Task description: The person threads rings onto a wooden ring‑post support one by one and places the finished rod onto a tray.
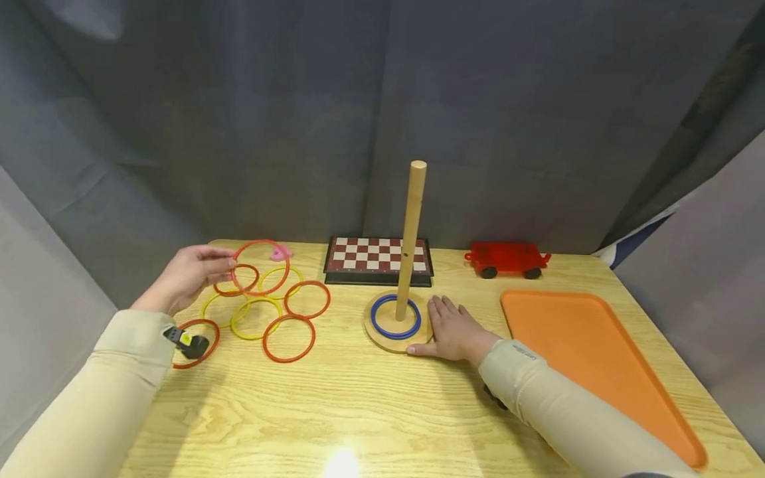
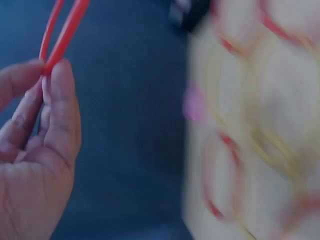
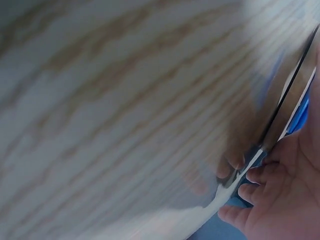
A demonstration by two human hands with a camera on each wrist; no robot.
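My left hand pinches the edge of a red ring between thumb and fingertips, with the ring raised at the table's left side. Several red and yellow rings lie below and beside it, among them a yellow ring and a red ring. Mid-table, an upright wooden post rises from a round wooden base. Blue rings circle the post's foot, lying on the base. Against the base's right edge rests my right hand, fingers extended and thumb along the near side.
Behind the post lies a red-and-white checkered board. A red toy wagon stands at the back right, and an orange tray lies by my right forearm. Beyond the left rings sits a small pink object. A dark curtain hangs behind the table.
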